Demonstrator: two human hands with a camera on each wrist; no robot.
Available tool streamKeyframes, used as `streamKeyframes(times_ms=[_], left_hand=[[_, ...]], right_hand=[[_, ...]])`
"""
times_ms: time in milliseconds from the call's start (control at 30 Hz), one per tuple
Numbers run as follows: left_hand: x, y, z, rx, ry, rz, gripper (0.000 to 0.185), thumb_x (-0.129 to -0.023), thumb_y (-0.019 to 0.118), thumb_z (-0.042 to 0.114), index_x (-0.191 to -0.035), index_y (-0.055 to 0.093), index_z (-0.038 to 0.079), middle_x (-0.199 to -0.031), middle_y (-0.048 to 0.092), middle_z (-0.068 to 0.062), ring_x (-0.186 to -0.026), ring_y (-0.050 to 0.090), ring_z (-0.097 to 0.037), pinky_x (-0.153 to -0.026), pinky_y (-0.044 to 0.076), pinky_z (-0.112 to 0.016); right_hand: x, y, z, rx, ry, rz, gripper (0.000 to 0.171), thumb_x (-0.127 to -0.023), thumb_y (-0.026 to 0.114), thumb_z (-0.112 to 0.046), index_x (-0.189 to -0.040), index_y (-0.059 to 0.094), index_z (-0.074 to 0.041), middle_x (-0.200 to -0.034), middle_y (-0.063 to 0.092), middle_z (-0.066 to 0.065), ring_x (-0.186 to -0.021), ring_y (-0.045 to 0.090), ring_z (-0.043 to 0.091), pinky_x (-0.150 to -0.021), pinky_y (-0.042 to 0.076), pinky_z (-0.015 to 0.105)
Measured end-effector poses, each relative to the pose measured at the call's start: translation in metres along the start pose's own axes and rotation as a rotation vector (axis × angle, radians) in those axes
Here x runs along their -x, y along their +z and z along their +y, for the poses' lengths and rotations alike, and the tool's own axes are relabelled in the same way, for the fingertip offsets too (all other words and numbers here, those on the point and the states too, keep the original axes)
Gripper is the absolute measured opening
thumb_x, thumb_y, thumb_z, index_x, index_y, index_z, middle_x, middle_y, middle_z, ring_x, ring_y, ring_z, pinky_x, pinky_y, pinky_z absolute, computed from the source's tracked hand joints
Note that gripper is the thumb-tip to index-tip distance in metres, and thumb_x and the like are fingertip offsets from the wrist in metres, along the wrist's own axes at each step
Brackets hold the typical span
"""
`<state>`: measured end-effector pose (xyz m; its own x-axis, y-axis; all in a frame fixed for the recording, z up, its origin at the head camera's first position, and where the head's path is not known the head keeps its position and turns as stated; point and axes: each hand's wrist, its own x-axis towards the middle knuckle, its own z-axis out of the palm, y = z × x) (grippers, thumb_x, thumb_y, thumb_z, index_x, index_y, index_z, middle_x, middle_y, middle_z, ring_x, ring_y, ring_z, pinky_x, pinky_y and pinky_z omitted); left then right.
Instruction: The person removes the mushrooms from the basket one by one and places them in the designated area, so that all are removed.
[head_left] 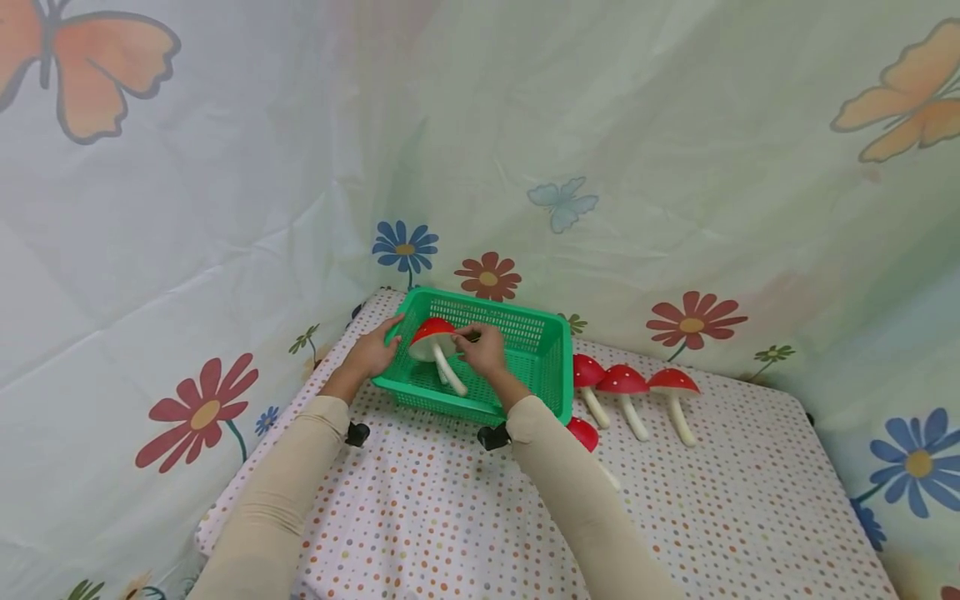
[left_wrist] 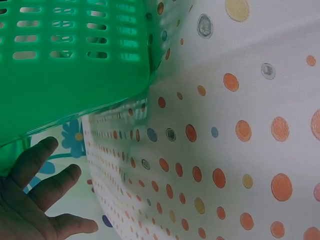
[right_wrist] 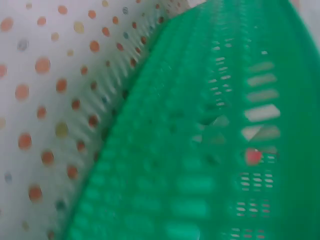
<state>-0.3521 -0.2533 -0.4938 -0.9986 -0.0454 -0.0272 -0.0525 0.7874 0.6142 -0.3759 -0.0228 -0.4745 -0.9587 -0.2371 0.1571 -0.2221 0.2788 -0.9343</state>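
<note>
Slotted plastic basket point(head_left: 540, 350), smooth red-capped mushroom point(head_left: 435, 337)

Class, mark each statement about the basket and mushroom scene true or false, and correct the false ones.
1. The basket is blue. False: it is green.
2. The right hand holds a mushroom over the basket. True.
3. The left hand rests on the basket's left rim. True.
4. All mushrooms are in the basket. False: several lie on the dotted cloth to its right.
5. The mushroom caps are yellow. False: they are red.
</note>
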Motion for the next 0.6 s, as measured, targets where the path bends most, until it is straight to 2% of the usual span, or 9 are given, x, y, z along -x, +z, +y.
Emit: streamKeyframes(times_ms=[133,267,400,533,600], left_hand=[[0.000,0.000,0.001,-0.002,-0.001,-0.003,0.054,-0.107,0.039,0.035,-0.158,0.020,0.035,-0.141,0.055,-0.019,-0.049,0.040,-0.014,-0.056,0.041,-0.034],[0.000,0.001,-0.001,-0.018,-0.002,0.002,0.054,-0.107,0.038,0.036,-0.158,0.020,0.035,-0.146,0.051,-0.019,-0.060,0.049,-0.019,-0.065,0.043,-0.037],[0.000,0.002,-0.001,-0.025,-0.003,0.007,0.054,-0.107,0.038,0.036,-0.158,0.020,0.034,-0.152,0.044,-0.020,-0.084,0.060,-0.028,-0.076,0.046,-0.042],[0.001,0.002,0.000,-0.024,-0.009,0.009,0.054,-0.107,0.038,0.035,-0.158,0.020,0.034,-0.155,0.040,-0.019,-0.102,0.060,-0.035,-0.084,0.047,-0.048],[0.002,0.001,0.000,-0.022,-0.009,0.010,0.054,-0.107,0.038,0.035,-0.158,0.020,0.034,-0.156,0.039,-0.018,-0.108,0.058,-0.036,-0.087,0.046,-0.050]], right_hand=[[0.002,-0.018,-0.008,0.016,-0.016,0.038,0.017,-0.096,0.065,-0.012,-0.102,0.072,0.002,-0.100,0.069,0.021,-0.090,0.070,0.034,-0.077,0.060,0.040],[0.005,-0.037,-0.017,0.029,-0.046,0.054,0.018,-0.095,0.066,-0.014,-0.103,0.072,0.001,-0.101,0.070,0.022,-0.089,0.070,0.032,-0.073,0.060,0.034],[0.013,-0.059,-0.029,0.011,-0.068,0.065,0.021,-0.095,0.066,-0.014,-0.106,0.072,0.002,-0.104,0.070,0.024,-0.093,0.070,0.036,-0.075,0.060,0.040],[0.025,-0.081,-0.039,-0.017,-0.086,0.080,0.025,-0.095,0.067,-0.014,-0.109,0.072,0.005,-0.107,0.069,0.027,-0.096,0.068,0.041,-0.078,0.059,0.046],[0.031,-0.093,-0.040,-0.012,-0.086,0.096,0.026,-0.094,0.068,-0.016,-0.109,0.072,0.005,-0.106,0.069,0.026,-0.095,0.070,0.038,-0.078,0.059,0.045]])
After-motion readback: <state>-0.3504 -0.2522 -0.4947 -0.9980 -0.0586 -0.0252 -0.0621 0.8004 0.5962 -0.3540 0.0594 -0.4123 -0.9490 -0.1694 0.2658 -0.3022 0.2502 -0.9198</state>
